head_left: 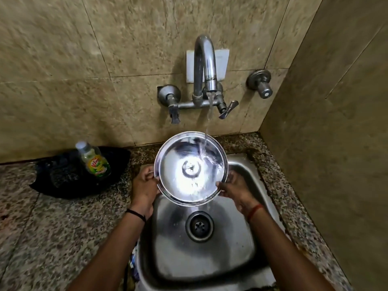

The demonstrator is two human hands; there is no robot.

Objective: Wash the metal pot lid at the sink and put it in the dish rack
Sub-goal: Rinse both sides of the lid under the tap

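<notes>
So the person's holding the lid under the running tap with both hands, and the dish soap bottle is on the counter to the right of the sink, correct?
Not quite. The head view shows the dish soap bottle on the counter to the left of the sink. Both hands, left and right, hold the lid under the running tap.

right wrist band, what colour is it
Red-orange, a thin band on the right wrist, seen in the head view.

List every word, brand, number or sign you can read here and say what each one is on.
"Vim", only just legible: on the label of the dish soap bottle standing on the black cloth.
Smaller print on that label: too blurred to read.
Faucet, pot lid, sink: no readable markings.
</notes>
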